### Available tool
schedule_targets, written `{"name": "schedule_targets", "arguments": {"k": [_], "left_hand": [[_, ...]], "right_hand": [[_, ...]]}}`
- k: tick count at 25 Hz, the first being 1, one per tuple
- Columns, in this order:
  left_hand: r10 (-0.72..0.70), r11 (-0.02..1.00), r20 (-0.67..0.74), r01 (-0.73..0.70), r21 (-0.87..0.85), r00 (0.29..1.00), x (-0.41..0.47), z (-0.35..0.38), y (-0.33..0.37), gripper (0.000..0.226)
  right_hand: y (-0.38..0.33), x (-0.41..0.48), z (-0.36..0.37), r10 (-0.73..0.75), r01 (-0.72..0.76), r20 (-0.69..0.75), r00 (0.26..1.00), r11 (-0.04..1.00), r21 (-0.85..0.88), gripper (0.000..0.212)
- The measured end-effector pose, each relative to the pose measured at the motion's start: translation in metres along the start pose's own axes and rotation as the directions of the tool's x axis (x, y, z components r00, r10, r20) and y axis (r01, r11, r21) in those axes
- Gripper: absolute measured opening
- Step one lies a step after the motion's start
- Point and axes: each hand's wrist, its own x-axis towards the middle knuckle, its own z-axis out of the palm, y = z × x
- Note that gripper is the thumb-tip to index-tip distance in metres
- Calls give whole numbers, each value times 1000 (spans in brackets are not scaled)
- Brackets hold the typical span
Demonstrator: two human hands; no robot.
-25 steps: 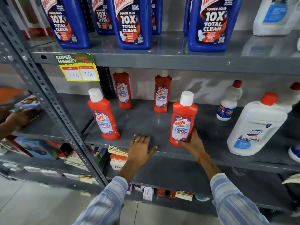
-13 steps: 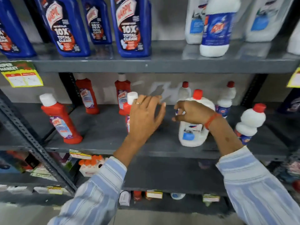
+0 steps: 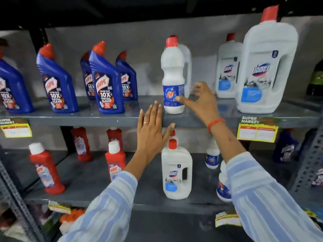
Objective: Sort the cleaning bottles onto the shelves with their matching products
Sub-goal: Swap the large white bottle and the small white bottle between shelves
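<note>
A white Rin bottle with a red cap and blue label stands on the upper shelf, between blue Harpic bottles on its left and large white Domex jugs on its right. My right hand is beside it with fingers spread, the thumb tip touching its label. Just below the shelf edge my left hand is flat and open, holding nothing. On the lower shelf stand red Harpic bottles, one Domex jug and small Rin bottles.
Yellow price tags hang from the upper shelf's front edge. A perforated grey upright runs down the left, another at the right edge. A dark bottle stands at the far right of the upper shelf. More goods sit below.
My right hand released the red Harpic bottle, passed the Domex jug and rose to the Rin bottle on the upper shelf. My left hand lifted too. The view tilted up.
</note>
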Motion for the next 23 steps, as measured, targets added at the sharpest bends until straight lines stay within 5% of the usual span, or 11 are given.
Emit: {"name": "schedule_targets", "arguments": {"k": [6, 12, 18, 23], "left_hand": [[-11, 999, 24, 10, 44, 1000, 0, -2, 0, 73], [-39, 999, 45, 38, 25, 998, -2, -3, 0, 77], [-100, 994, -133, 93, -60, 986, -24, -12, 5, 73], [-159, 981, -45, 153, -115, 986, -90, 8, 13, 74]], "right_hand": [[1, 19, 29, 92, -109, 87, 992, 972, 209, 68], [-6, 2, 28, 92, -91, 2, 996, 989, 115, 58], [-9, -70, -5, 15, 1, -139, 990, 994, 110, 62], [45, -146, -5, 106, -88, -135, 985, 988, 127, 58]]}}
